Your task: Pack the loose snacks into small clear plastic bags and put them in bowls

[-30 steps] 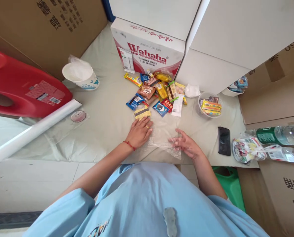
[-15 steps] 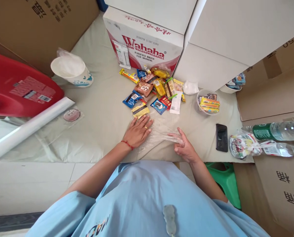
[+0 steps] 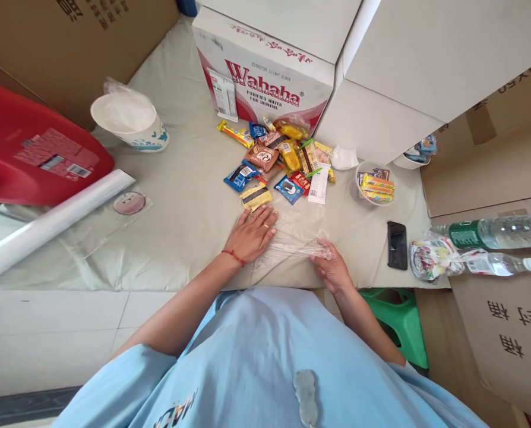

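A thin, clear plastic bag (image 3: pixel 292 244) lies wrinkled on the cloth in front of me. My left hand (image 3: pixel 251 235) rests flat on its left side, fingers stretched out, with a ring and a red string bracelet. At the bag's right edge, my right hand (image 3: pixel 332 264) is closed on the plastic; part of its fingers show through the film. Just beyond my left fingertips lies a yellow snack packet (image 3: pixel 255 196). Behind it is a pile of wrapped snacks (image 3: pixel 283 157), including a blue packet (image 3: pixel 241 175) and a white sachet (image 3: pixel 319 184).
A Wahaha carton (image 3: pixel 265 77) stands behind the snacks. To the right are a round tub of snacks (image 3: pixel 376 185), a phone (image 3: pixel 397 245) and plastic bottles (image 3: pixel 506 233). On the left are a paper cup (image 3: pixel 147 134), a white roll (image 3: pixel 56 226) and a red jug (image 3: pixel 34 142).
My right hand's fingers, spread with the index finger pointing out before, have closed on the plastic's edge. My left hand has stayed flat in place. The view has shifted slightly.
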Action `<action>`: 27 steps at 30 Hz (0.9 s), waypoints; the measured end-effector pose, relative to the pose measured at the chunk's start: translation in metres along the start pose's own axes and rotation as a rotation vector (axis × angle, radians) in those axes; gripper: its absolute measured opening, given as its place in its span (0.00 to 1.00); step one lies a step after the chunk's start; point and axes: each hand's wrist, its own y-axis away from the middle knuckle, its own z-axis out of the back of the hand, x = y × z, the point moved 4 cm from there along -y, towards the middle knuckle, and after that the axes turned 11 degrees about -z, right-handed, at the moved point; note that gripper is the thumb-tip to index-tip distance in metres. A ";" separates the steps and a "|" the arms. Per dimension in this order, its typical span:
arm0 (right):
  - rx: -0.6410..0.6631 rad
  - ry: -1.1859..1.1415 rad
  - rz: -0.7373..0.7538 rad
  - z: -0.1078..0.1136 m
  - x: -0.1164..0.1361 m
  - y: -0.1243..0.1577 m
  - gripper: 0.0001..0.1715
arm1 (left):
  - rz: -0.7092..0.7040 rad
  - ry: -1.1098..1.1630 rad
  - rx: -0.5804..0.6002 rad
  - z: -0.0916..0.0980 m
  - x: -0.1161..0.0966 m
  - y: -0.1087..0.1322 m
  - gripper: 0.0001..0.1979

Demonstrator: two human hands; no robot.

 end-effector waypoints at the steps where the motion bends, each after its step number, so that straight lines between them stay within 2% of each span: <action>1: 0.017 -0.008 -0.037 0.001 -0.003 0.004 0.41 | 0.001 -0.002 0.001 0.000 -0.001 0.000 0.28; 4: 0.090 -0.021 -0.135 -0.002 -0.016 0.016 0.34 | 0.010 -0.014 -0.004 -0.001 -0.003 0.000 0.28; 8: 0.144 0.018 -0.237 -0.008 -0.039 0.033 0.29 | 0.008 -0.013 -0.022 0.000 -0.003 0.001 0.30; 10: 0.178 0.154 -0.247 -0.005 -0.042 0.043 0.26 | -0.021 -0.008 -0.023 0.002 -0.005 0.003 0.31; 12: 0.225 0.382 -0.218 0.005 -0.031 0.052 0.23 | -0.068 -0.005 -0.029 0.006 -0.008 0.008 0.30; 15: 0.191 0.649 -0.063 0.031 0.011 0.054 0.20 | -0.137 -0.017 -0.062 0.014 -0.018 0.022 0.27; 17: 0.043 0.704 0.134 0.047 0.050 0.041 0.19 | -0.153 -0.030 -0.077 0.016 -0.024 0.034 0.25; 19: -0.143 0.779 0.359 0.050 0.087 0.015 0.15 | -0.124 -0.042 -0.070 0.016 -0.026 0.046 0.24; 21: -0.287 0.907 0.519 0.039 0.117 -0.022 0.11 | -0.053 -0.063 -0.048 0.012 -0.024 0.057 0.25; 23: -0.428 1.007 0.602 0.018 0.144 -0.063 0.14 | 0.019 -0.099 -0.020 0.008 -0.020 0.065 0.25; 25: -0.543 1.091 0.604 -0.005 0.168 -0.100 0.22 | 0.053 -0.142 0.012 0.005 -0.019 0.072 0.26; 27: -0.617 1.171 0.546 -0.024 0.189 -0.128 0.25 | 0.068 -0.187 0.049 0.004 -0.021 0.076 0.26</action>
